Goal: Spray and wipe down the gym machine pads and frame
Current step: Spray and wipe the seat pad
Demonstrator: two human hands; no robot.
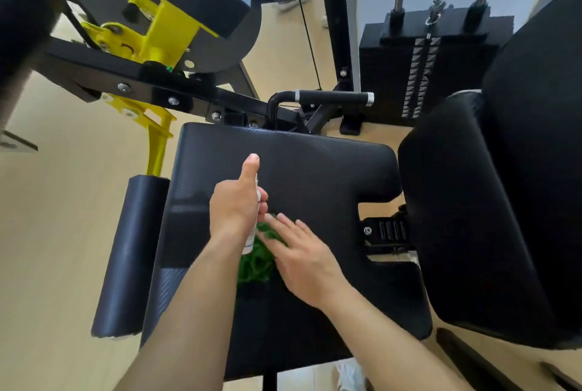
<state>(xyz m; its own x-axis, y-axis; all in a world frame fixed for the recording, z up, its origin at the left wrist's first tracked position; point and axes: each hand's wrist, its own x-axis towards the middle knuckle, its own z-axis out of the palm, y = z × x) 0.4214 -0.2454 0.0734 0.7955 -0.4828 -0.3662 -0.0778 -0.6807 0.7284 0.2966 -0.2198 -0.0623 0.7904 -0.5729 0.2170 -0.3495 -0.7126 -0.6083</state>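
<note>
A black seat pad of the gym machine fills the middle of the view. My left hand is closed around a small white spray bottle, thumb stretched up along its top, held just over the pad. A green cloth lies on the pad under both hands. My right hand rests flat on the cloth with fingers spread, pressing it against the pad. The bottle's nozzle is hidden by my left hand.
A black back pad stands at the right. A black roller pad sits left of the seat. Yellow adjustment brackets and black frame bars are at the upper left. A handle and weight stack lie behind.
</note>
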